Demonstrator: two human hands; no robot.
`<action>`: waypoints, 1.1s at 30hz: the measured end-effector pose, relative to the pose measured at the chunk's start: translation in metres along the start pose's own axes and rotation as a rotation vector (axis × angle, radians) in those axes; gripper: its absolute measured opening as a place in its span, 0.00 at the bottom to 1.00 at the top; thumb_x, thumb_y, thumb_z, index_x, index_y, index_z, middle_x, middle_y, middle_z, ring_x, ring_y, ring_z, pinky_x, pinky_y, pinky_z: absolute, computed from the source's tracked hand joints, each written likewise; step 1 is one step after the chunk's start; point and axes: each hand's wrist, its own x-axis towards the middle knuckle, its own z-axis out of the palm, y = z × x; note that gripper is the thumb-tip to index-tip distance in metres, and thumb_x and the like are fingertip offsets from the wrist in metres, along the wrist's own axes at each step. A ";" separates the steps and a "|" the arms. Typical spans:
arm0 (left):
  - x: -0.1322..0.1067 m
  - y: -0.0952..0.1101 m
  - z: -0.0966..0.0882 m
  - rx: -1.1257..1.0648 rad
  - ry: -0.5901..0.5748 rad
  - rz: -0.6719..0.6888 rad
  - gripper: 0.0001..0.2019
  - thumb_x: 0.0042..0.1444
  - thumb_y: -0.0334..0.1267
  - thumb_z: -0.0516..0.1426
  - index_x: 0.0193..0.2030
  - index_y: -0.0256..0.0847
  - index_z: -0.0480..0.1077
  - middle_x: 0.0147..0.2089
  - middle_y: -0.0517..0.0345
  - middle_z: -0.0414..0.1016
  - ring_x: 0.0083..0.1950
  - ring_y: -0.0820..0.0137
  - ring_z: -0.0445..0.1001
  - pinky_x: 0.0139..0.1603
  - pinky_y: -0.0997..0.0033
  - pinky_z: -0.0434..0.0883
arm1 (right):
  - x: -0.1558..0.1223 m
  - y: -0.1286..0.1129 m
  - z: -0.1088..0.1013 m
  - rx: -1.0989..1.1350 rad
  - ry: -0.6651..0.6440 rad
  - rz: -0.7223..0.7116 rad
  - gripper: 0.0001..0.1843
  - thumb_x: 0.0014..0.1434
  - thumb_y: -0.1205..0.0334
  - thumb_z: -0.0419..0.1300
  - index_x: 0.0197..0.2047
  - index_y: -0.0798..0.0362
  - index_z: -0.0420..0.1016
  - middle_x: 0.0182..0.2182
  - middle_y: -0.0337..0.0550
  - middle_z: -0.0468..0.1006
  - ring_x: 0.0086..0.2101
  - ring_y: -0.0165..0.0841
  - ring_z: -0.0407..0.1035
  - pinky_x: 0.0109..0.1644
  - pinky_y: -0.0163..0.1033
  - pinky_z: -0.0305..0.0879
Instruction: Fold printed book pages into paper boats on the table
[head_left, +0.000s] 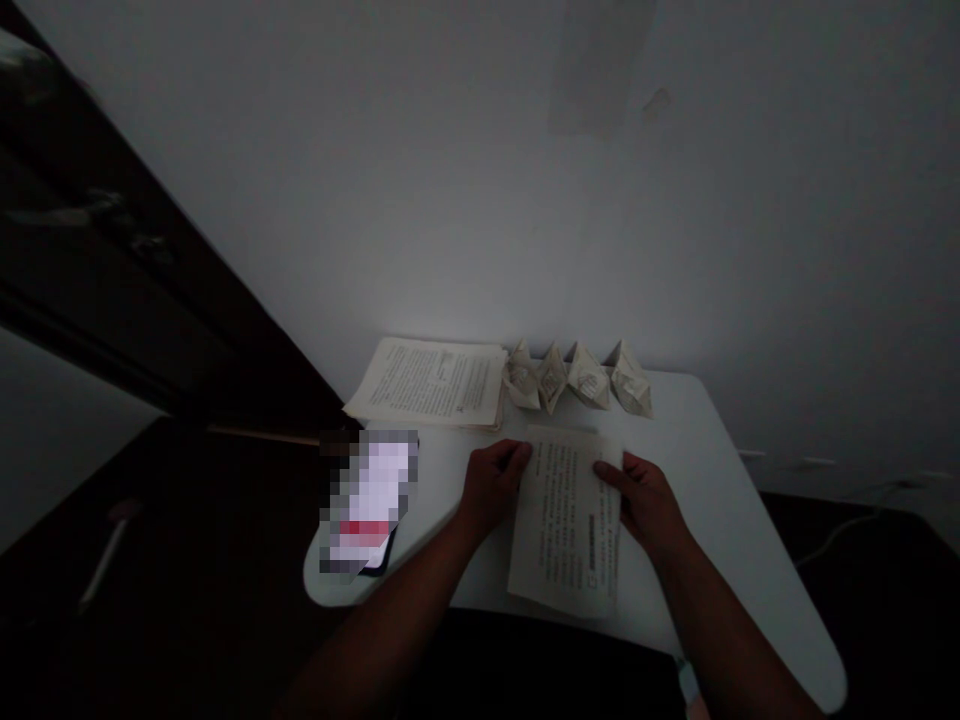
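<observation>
A printed sheet of paper (559,520), looking folded, lies over the near middle of the white table. My left hand (495,482) pinches its upper left edge between thumb and fingers. On the opposite side my right hand (651,500) grips the upper right edge, thumb on top and fingers hidden beneath. Just beyond the sheet stand several folded paper boats (589,380) in a row, made from similar printed paper. To their left rests a stack of printed pages (439,385).
A phone (375,500) with a lit, blurred screen lies at the left of the white table (720,520). The wall (450,200) rises right behind the table. A dark door (112,250) is at the left, and a pale stick-like object (105,555) is on the dark floor.
</observation>
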 end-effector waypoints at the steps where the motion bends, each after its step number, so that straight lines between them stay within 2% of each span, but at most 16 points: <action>1: 0.000 0.000 0.000 0.001 0.001 0.001 0.17 0.54 0.48 0.53 0.30 0.35 0.74 0.25 0.60 0.72 0.26 0.74 0.67 0.27 0.77 0.63 | 0.000 0.000 0.000 -0.004 0.004 -0.002 0.14 0.44 0.61 0.68 0.36 0.55 0.77 0.31 0.46 0.81 0.33 0.41 0.75 0.39 0.46 0.71; 12: 0.000 0.001 0.001 0.046 0.025 0.000 0.17 0.54 0.48 0.52 0.29 0.35 0.74 0.23 0.62 0.70 0.25 0.75 0.65 0.26 0.78 0.61 | 0.002 0.002 -0.002 -0.104 0.012 -0.031 0.18 0.43 0.57 0.69 0.38 0.54 0.77 0.33 0.48 0.81 0.33 0.43 0.75 0.39 0.48 0.71; 21: 0.000 0.004 0.000 0.010 0.017 -0.025 0.18 0.54 0.49 0.53 0.26 0.35 0.72 0.20 0.63 0.66 0.22 0.76 0.62 0.24 0.78 0.60 | 0.002 0.002 -0.002 -0.104 0.014 -0.021 0.17 0.43 0.58 0.69 0.36 0.55 0.77 0.32 0.47 0.81 0.33 0.42 0.75 0.40 0.48 0.71; 33: -0.001 0.005 0.000 0.067 0.033 0.023 0.17 0.54 0.48 0.53 0.28 0.35 0.74 0.23 0.61 0.71 0.25 0.75 0.66 0.27 0.77 0.62 | -0.001 0.000 0.001 -0.064 -0.003 -0.020 0.16 0.45 0.58 0.68 0.38 0.54 0.76 0.32 0.46 0.81 0.33 0.42 0.75 0.39 0.47 0.71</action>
